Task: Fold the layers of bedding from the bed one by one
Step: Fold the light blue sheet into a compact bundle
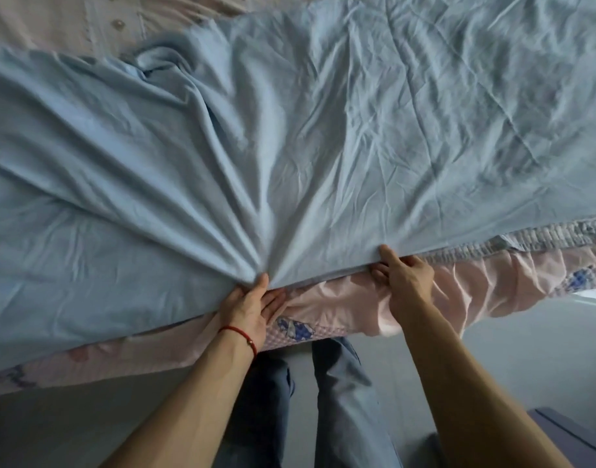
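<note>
A light blue sheet (323, 130) covers most of the bed, wrinkled on the right and bunched into long folds on the left. My left hand (252, 305), with a red cord at the wrist, pinches the sheet's near edge where the folds fan out. My right hand (403, 275) pinches the same edge further right, thumb on top and fingers underneath. Under the sheet lies a pink bedspread (343, 305) with a gathered frill and blue patterned patches, hanging over the bed's near side.
A pale pink layer (87, 25) shows at the bed's far left beyond the sheet. My legs in blue trousers (337, 400) stand on a grey floor against the bed. A purple-grey object (573, 434) sits low at the right.
</note>
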A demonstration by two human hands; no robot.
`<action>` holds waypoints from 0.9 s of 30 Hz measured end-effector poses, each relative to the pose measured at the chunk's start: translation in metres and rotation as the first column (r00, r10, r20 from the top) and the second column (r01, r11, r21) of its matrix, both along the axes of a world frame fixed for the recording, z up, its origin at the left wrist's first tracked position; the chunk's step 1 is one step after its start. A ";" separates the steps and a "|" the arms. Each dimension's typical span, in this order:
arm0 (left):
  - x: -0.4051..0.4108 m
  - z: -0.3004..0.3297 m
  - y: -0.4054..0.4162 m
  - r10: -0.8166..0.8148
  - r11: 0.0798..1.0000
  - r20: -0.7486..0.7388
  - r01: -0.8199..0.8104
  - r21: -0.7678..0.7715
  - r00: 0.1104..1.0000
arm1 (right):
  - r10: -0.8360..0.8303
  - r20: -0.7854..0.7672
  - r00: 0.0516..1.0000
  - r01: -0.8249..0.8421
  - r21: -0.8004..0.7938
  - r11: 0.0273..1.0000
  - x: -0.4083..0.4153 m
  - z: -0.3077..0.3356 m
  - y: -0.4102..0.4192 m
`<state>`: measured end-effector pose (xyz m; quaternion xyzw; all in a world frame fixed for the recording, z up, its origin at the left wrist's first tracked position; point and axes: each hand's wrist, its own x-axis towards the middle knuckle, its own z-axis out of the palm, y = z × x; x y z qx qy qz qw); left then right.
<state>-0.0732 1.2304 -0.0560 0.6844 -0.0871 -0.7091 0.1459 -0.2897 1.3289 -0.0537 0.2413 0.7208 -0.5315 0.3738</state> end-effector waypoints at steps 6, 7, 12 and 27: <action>0.018 -0.004 -0.039 0.148 0.973 0.060 -0.135 -0.185 0.987 | 0.170 0.009 0.985 -0.170 0.015 0.985 0.029 -0.002 -0.010; 0.022 -0.006 -0.038 0.170 0.964 0.057 -0.154 -0.219 0.984 | 0.219 -0.013 0.976 -0.218 0.054 0.975 0.032 -0.006 -0.008; 0.038 -0.015 -0.011 0.219 0.965 0.076 -0.205 -0.166 0.973 | 0.304 -0.093 0.948 -0.285 0.173 0.943 0.041 -0.014 -0.004; 0.082 -0.005 -0.068 0.337 0.928 -0.069 -0.344 -0.146 0.939 | 0.836 -0.536 -0.119 -0.768 0.583 0.265 0.158 0.008 -0.130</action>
